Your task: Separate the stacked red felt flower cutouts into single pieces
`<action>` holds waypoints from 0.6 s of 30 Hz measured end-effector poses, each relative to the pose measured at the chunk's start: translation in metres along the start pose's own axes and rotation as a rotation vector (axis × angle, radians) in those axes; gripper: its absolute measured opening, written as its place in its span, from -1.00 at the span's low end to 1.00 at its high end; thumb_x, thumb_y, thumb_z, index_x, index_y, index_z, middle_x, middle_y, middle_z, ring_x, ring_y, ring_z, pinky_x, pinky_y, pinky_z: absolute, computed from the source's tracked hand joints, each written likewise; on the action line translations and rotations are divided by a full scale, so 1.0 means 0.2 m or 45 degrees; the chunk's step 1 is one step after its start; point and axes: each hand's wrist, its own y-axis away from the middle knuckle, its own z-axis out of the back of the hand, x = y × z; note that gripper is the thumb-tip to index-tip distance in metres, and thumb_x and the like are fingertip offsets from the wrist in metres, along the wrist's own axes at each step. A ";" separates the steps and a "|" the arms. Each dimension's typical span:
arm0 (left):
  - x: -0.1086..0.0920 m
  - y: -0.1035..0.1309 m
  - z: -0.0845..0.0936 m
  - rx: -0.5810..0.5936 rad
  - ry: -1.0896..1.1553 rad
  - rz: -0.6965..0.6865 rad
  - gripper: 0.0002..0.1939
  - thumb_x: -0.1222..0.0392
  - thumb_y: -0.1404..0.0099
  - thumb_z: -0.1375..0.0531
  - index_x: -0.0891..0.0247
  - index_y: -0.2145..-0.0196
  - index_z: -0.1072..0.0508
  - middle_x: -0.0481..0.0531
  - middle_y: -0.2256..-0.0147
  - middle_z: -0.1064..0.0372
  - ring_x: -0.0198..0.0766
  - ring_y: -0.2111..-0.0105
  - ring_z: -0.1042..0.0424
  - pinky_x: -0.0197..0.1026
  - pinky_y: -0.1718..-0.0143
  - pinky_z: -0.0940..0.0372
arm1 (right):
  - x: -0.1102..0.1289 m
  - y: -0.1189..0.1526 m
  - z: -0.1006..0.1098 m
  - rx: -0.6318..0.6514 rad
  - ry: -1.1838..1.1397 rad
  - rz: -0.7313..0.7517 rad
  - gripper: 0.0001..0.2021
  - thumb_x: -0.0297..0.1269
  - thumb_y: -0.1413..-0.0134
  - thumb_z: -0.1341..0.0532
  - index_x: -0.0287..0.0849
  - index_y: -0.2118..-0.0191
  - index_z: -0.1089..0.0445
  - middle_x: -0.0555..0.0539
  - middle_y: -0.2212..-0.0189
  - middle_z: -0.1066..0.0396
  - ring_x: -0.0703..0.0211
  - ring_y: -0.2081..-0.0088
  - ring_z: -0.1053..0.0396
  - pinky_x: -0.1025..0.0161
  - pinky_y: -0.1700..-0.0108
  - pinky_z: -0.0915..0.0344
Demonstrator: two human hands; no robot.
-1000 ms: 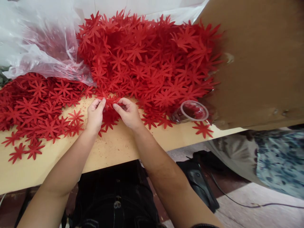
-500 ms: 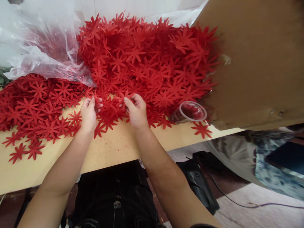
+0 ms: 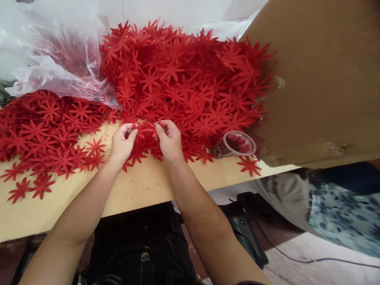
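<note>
Between my two hands, over the front of a big heap of red flower shapes (image 3: 184, 83), is a red flower piece (image 3: 146, 130). My left hand (image 3: 123, 141) pinches its left side between thumb and fingers. The thumb and fingers of my right hand (image 3: 170, 138) are closed on its right side. Whether it is one layer or several is hard to tell against the red behind. A clear plastic cup (image 3: 239, 143) lies tilted right of my hands, with red showing through it. More red flowers (image 3: 44, 134) are spread in a second pile at the left.
A crumpled clear plastic bag (image 3: 65, 71) lies behind the left pile. A large brown cardboard sheet or box (image 3: 320, 87) stands at the right. The pale table (image 3: 133, 190) has its front edge close to my body. Patterned cloth and a cable show below at the right.
My left hand has moved right, up to my right hand. The two hands were apart before, each at red petals; now they meet at one red piece. The view has shifted slightly.
</note>
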 end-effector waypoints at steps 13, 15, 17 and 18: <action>0.05 -0.03 0.08 -0.061 -0.429 -0.269 -0.78 0.16 -0.21 -0.09 0.26 0.26 -0.46 0.06 0.28 -0.40 -0.30 0.24 -0.37 -0.22 0.13 -0.25 | 0.03 0.04 0.02 0.075 0.715 0.475 -0.54 0.03 0.05 -0.19 -0.08 0.04 -0.33 -0.17 0.06 -0.30 0.04 -0.02 -0.21 -0.03 -0.13 -0.12; 0.05 -0.03 0.09 -0.082 -0.497 -0.326 -0.77 0.17 -0.24 -0.05 0.26 0.27 -0.47 0.07 0.27 -0.37 -0.28 0.20 -0.35 -0.20 0.10 -0.22 | 0.04 0.07 0.01 0.255 0.820 0.498 -0.44 0.08 0.11 -0.21 -0.03 -0.04 -0.28 -0.16 -0.01 -0.27 -0.01 -0.08 -0.15 -0.09 -0.16 -0.05; 0.05 -0.04 0.10 -0.122 -0.505 -0.349 -0.77 0.20 -0.24 -0.04 0.25 0.27 -0.48 0.06 0.26 -0.36 -0.28 0.20 -0.34 -0.21 0.10 -0.22 | 0.04 0.09 -0.01 0.460 0.935 0.475 -0.24 0.16 0.25 -0.26 -0.04 -0.12 -0.19 -0.19 -0.12 -0.15 -0.12 -0.15 -0.02 -0.18 -0.17 0.01; 0.05 -0.04 0.11 -0.141 -0.497 -0.345 -0.77 0.21 -0.24 -0.04 0.25 0.27 -0.48 0.05 0.27 -0.35 -0.29 0.21 -0.34 -0.22 0.11 -0.22 | 0.03 0.10 -0.01 0.562 1.001 0.447 -0.13 0.20 0.35 -0.29 -0.07 -0.15 -0.16 -0.21 -0.17 -0.08 -0.19 -0.18 0.05 -0.22 -0.17 0.04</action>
